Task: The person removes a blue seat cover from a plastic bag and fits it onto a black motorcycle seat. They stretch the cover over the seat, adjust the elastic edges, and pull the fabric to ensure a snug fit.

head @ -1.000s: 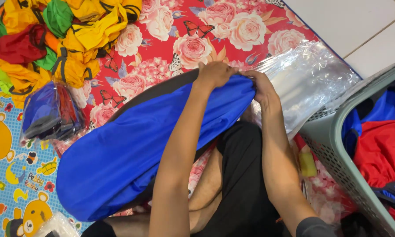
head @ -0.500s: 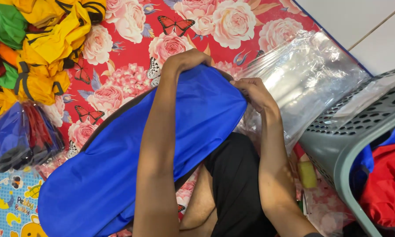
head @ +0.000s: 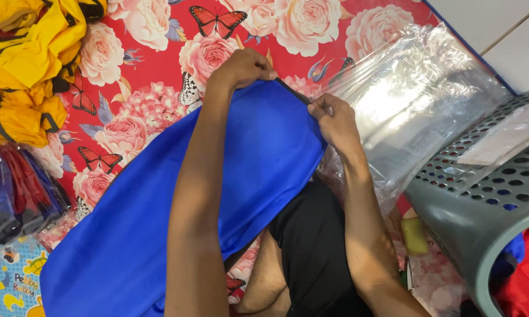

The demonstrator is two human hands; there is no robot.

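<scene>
Both hands, your left hand (head: 241, 68) and right hand (head: 333, 120), are pinching the far edge of the blue cloth (head: 176, 211); its length is running back toward your lower left.

Floor covering: a red mat (head: 153, 88) printed with pink roses and butterflies, spread over pale floor tiles (head: 499, 23) that show at the far right. At the near left corner lies a blue children's mat (head: 12, 287) with cartoon figures. Lying on the red mat: a heap of yellow garments (head: 29, 58) at far left; a bundle of bagged dark cloths (head: 17, 194) at left, reaching the children's mat; a blue cloth (head: 158, 223) spread across the middle; a stack of clear plastic bags (head: 411, 105) at right; a grey perforated basket (head: 482, 199) at near right; a small yellow-green object (head: 415, 236) just beside the basket.
</scene>
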